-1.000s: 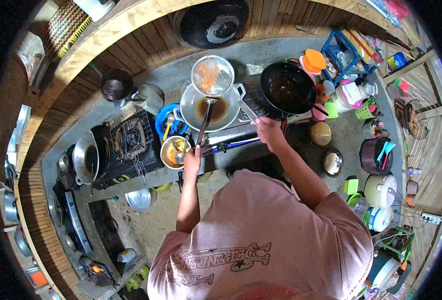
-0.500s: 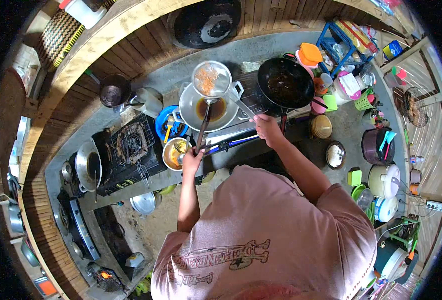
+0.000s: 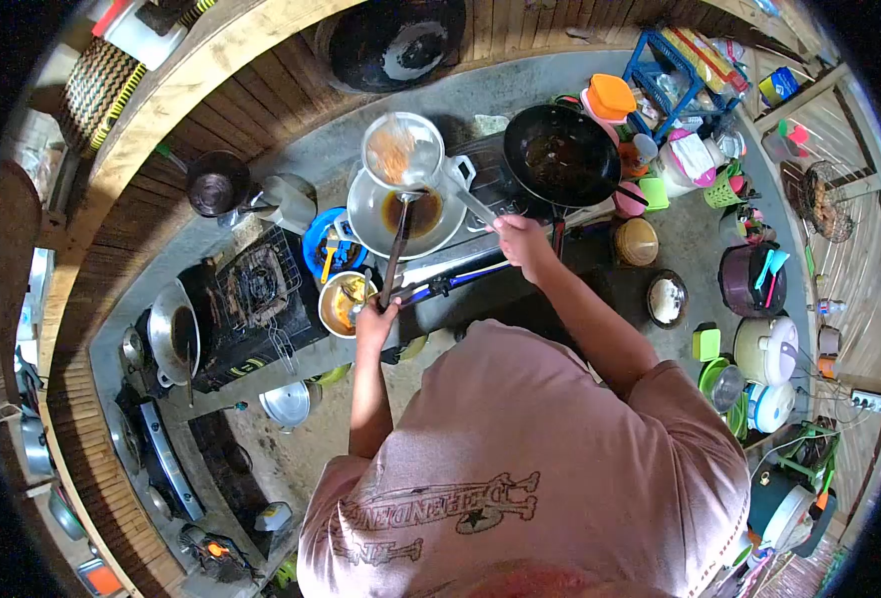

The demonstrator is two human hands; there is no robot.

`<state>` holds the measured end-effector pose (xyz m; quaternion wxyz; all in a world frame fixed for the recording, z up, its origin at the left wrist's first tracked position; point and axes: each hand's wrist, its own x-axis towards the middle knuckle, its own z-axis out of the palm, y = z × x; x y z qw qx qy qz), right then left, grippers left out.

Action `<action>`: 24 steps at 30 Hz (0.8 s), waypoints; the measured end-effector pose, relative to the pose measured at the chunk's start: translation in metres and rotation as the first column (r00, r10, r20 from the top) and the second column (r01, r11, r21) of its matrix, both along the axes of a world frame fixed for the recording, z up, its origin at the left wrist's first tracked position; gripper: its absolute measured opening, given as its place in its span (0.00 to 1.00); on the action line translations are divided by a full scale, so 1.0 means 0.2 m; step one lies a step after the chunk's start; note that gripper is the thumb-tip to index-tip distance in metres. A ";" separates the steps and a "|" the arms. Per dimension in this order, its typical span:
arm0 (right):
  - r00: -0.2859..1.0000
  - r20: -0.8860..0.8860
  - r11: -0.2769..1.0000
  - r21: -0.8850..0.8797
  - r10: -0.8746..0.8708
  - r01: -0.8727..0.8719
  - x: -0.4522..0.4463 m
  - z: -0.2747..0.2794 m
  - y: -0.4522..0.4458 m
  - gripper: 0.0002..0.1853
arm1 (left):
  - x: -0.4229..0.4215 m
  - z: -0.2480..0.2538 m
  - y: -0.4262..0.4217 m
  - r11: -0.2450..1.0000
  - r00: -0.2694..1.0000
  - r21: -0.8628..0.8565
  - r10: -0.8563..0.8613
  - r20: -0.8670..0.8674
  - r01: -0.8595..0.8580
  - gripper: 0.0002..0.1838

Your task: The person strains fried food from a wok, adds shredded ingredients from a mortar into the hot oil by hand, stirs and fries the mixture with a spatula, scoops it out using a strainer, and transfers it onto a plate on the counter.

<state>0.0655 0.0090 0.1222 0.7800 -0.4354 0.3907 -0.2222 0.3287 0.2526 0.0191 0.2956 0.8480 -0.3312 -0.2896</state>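
Note:
My right hand [image 3: 523, 247] is closed around the handle of a round strainer [image 3: 424, 159]. Golden-orange fried bits [image 3: 392, 154] lie in the strainer, blurred by motion. It is held above the back of a two-handled metal wok [image 3: 360, 204] with brown liquid [image 3: 418, 215] in its bottom. My left hand [image 3: 374, 321] grips a long dark-handled cooking utensil [image 3: 397, 254], whose metal end reaches the strainer's near rim; its exact kind is unclear. Close to my left hand stands a bowl [image 3: 329, 311] with yellow-orange food and a spoon in it.
A black frying pan [image 3: 563, 159] sits to the right of the wok. A blue basin [image 3: 352, 261] and a sooty grill stove [image 3: 261, 284] are on the left. Beyond the frying pan stand a blue rack [image 3: 650, 75], a dark pot [image 3: 744, 279] and a rice cooker [image 3: 765, 351].
The strainer has shifted slightly left over the wok, and the bits inside are now smeared by motion. The whole view has drifted a little. Both hands keep their grips.

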 end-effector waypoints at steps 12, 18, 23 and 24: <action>0.999 0.010 0.997 0.069 -0.034 0.033 -0.08 -0.09 0.00 0.12 | -0.03 0.07 0.00 0.979 0.971 -0.196 0.095 0.218 -0.052 0.30; 0.999 -0.013 0.987 0.153 -0.048 0.049 -0.16 -0.18 -0.03 0.12 | -0.10 0.21 -0.08 0.977 0.888 -0.194 0.167 0.428 -0.090 0.35; 0.971 0.137 0.973 0.147 -0.197 0.177 -0.48 0.05 -0.07 0.12 | -0.26 0.27 -0.11 0.973 0.854 -0.228 0.154 0.496 -0.043 0.32; 0.958 0.179 0.972 0.106 -0.225 0.209 -0.57 0.04 -0.09 0.13 | -0.30 0.26 -0.11 0.964 0.825 -0.265 0.138 0.547 0.015 0.31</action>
